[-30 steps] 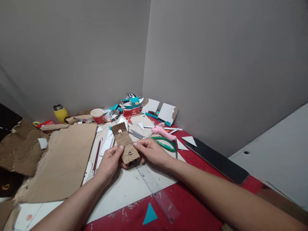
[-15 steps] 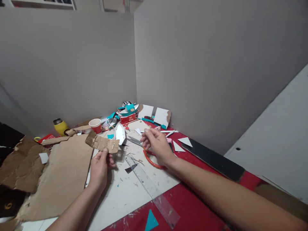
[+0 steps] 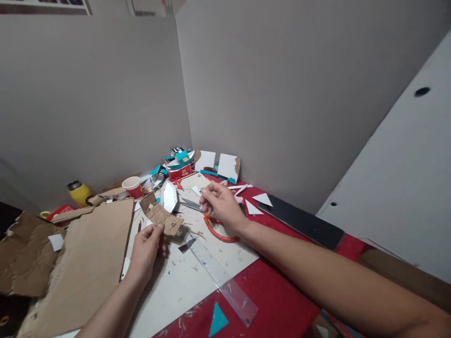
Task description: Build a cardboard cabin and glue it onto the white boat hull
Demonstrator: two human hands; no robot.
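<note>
From where I stand, the left hand (image 3: 145, 246) pinches a creased brown cardboard strip (image 3: 160, 215) by its lower edge, thumb on top, just left of the frame's centre and apparently above the white board (image 3: 169, 300). The strip curves, and small pale bits are fixed near both ends. The right hand (image 3: 224, 207), at the centre, has thumb and fingertips drawn together; I cannot tell whether something tiny sits between them. It hangs over the orange-handled scissors (image 3: 225, 239), whose blades point left, towards the strip.

The scissors worry me most: if the right hand drops carelessly, it could knock them or meet an edge. The strip, held at one spot and already creased, might fold or tear if pulled sideways, and the pale bits could come loose with rubbing. A low sweep of the left hand could nudge the transparent ruler (image 3: 220, 277) at lower centre, or tip the white paper boat (image 3: 169, 197) just beyond the strip.
</note>
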